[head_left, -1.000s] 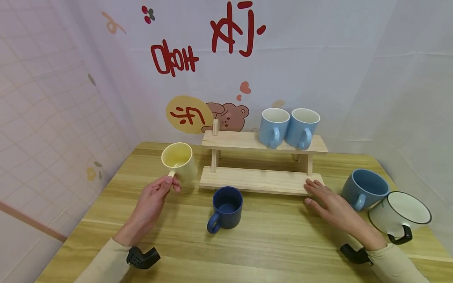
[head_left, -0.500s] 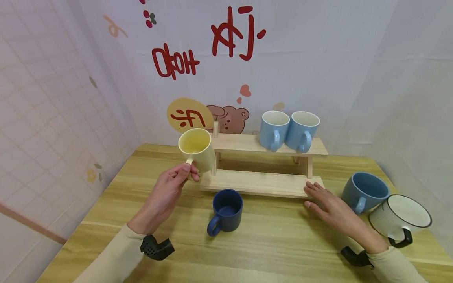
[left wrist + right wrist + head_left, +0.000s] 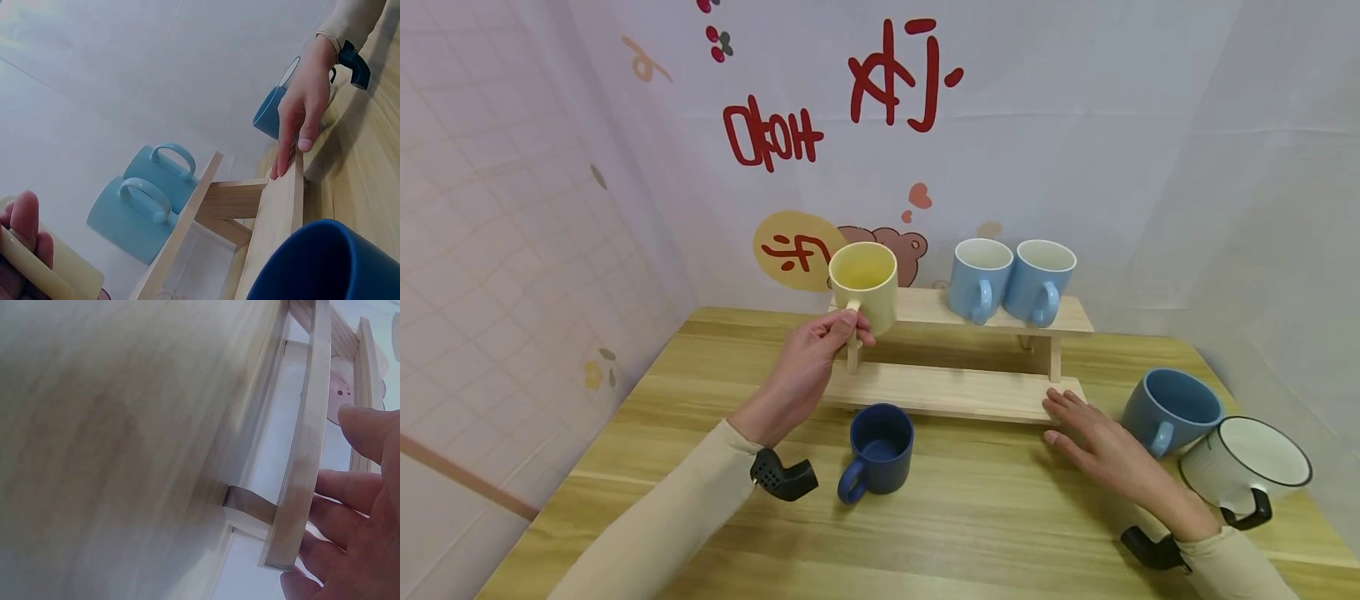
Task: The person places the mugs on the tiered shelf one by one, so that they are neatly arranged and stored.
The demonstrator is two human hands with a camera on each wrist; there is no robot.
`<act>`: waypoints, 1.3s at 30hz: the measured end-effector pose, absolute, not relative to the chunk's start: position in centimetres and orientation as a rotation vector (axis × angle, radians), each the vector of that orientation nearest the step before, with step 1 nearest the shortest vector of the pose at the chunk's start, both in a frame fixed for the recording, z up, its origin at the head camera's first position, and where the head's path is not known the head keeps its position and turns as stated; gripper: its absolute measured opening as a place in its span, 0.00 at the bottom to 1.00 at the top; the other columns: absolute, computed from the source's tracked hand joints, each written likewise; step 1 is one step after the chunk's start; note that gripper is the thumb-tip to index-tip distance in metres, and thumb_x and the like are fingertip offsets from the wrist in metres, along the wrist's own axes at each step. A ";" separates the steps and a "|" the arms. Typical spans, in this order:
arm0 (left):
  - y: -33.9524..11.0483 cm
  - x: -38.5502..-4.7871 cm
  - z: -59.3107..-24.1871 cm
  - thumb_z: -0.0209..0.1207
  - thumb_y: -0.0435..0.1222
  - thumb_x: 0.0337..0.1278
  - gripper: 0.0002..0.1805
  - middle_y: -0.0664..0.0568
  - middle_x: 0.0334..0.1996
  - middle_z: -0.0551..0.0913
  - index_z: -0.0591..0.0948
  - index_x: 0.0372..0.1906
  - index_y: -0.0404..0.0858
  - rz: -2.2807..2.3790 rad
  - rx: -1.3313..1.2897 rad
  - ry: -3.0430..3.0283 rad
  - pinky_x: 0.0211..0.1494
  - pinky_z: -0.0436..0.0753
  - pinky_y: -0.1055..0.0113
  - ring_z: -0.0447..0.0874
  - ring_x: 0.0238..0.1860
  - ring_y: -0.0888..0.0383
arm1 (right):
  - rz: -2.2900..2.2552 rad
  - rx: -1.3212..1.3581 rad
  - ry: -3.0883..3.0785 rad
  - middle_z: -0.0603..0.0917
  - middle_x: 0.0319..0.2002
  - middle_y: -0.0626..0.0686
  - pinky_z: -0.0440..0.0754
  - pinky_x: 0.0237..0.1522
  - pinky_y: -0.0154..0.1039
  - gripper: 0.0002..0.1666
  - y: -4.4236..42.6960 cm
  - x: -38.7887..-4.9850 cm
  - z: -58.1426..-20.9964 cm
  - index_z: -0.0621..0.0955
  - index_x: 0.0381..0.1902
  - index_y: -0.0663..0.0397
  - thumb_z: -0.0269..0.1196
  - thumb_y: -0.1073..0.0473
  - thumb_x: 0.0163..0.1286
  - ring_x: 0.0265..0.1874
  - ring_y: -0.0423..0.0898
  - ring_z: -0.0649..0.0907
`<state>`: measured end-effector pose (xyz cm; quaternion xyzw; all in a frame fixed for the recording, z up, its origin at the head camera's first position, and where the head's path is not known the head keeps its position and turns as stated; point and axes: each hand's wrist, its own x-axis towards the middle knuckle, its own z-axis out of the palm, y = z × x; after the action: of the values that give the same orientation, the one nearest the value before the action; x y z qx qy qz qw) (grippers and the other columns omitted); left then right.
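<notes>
your left grip (image 3: 803,360) clamped on handle of yellow mug (image 3: 874,296), upright by left end of wooden rack's upper tier (image 3: 922,307); can't tell if base touches. your right grip (image 3: 1101,440), fingers apart, rests on right end of lower tier (image 3: 947,392). navy mug (image 3: 883,458) on desk (image 3: 992,517) in front.

Left fingers (image 3: 866,334) in a pinch, right fingers (image 3: 1070,407) nearly straight.

Rack (image 3: 955,390): smooth wood, matt
Blue mugs (image 3: 967,279) on rack: glossy
Yellow mug (image 3: 872,293) by rack: smooth
Table (image 3: 985,500) under rack: grained wood
Backdrop (image 3: 1060,167) behind rack: creased cloth
</notes>
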<state>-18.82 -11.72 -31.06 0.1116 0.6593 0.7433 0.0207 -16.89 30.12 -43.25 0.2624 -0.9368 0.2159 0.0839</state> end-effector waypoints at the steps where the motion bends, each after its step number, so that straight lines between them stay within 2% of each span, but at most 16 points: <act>1: -11.4 -19.1 -30.9 0.49 0.40 0.83 0.19 0.52 0.34 0.85 0.79 0.50 0.25 2.295 0.340 2.052 0.69 0.65 0.54 0.72 0.58 0.52 | 0.642 0.782 -2.797 0.72 0.73 0.65 0.60 0.77 0.47 0.31 30.1 -16.9 -43.3 0.76 0.70 0.63 0.65 0.52 0.76 0.72 0.70 0.68; 5: -10.4 -20.5 -30.4 0.49 0.41 0.82 0.20 0.52 0.36 0.86 0.80 0.51 0.25 2.260 0.334 2.067 0.74 0.64 0.52 0.71 0.62 0.53 | 0.641 0.777 -2.803 0.72 0.73 0.65 0.64 0.74 0.56 0.31 30.1 -16.9 -43.2 0.76 0.70 0.63 0.65 0.52 0.76 0.72 0.70 0.68; 8: -9.6 -21.3 -30.0 0.50 0.41 0.82 0.21 0.52 0.37 0.87 0.81 0.53 0.25 2.242 0.327 2.055 0.73 0.64 0.54 0.71 0.63 0.53 | 0.639 0.771 -2.807 0.72 0.73 0.65 0.65 0.72 0.59 0.31 30.1 -16.9 -43.1 0.77 0.70 0.63 0.66 0.52 0.75 0.72 0.70 0.68; 13: -8.3 -22.5 -29.9 0.50 0.42 0.82 0.21 0.51 0.37 0.88 0.82 0.54 0.27 2.219 0.318 2.040 0.69 0.66 0.56 0.73 0.60 0.53 | 0.633 0.764 -2.810 0.72 0.72 0.65 0.67 0.70 0.62 0.31 30.1 -16.9 -43.0 0.77 0.70 0.63 0.66 0.52 0.75 0.72 0.70 0.69; 18: -7.2 -23.6 -30.2 0.50 0.42 0.82 0.21 0.52 0.38 0.89 0.82 0.56 0.27 2.195 0.309 2.032 0.72 0.66 0.57 0.74 0.62 0.54 | 0.635 0.764 -2.812 0.72 0.72 0.65 0.67 0.68 0.64 0.31 30.1 -16.9 -43.0 0.77 0.70 0.63 0.65 0.52 0.76 0.72 0.70 0.68; 24: -6.2 -24.7 -30.7 0.51 0.43 0.81 0.19 0.50 0.41 0.90 0.84 0.53 0.32 2.176 0.268 2.045 0.68 0.67 0.59 0.74 0.61 0.55 | 0.647 0.774 -2.805 0.72 0.72 0.65 0.66 0.71 0.61 0.31 30.1 -16.9 -43.2 0.76 0.70 0.63 0.66 0.52 0.75 0.72 0.70 0.68; 30: -5.7 -25.2 -30.6 0.51 0.44 0.81 0.19 0.46 0.46 0.90 0.85 0.54 0.34 2.168 0.244 2.050 0.72 0.64 0.54 0.73 0.64 0.55 | 0.638 0.797 -2.779 0.73 0.72 0.65 0.61 0.77 0.49 0.31 30.1 -17.0 -43.3 0.77 0.70 0.63 0.66 0.53 0.75 0.71 0.70 0.69; 36: -5.4 -25.7 -30.7 0.50 0.45 0.81 0.20 0.46 0.49 0.90 0.85 0.55 0.34 2.162 0.233 2.042 0.75 0.61 0.51 0.71 0.67 0.55 | 0.632 0.787 -2.793 0.73 0.72 0.65 0.67 0.70 0.62 0.31 30.1 -16.9 -43.3 0.77 0.69 0.64 0.66 0.53 0.75 0.71 0.70 0.69; 39: -5.3 -25.9 -30.8 0.50 0.45 0.81 0.20 0.46 0.50 0.90 0.85 0.55 0.35 2.167 0.232 2.035 0.75 0.61 0.51 0.71 0.67 0.55 | 0.634 0.781 -2.800 0.73 0.72 0.65 0.67 0.68 0.64 0.31 30.1 -16.9 -43.2 0.77 0.69 0.64 0.66 0.53 0.75 0.71 0.70 0.69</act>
<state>-25.88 -5.33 -30.83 0.0777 0.6802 0.7245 0.0800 -16.93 30.10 -43.20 0.2615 -0.9378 0.2125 0.0831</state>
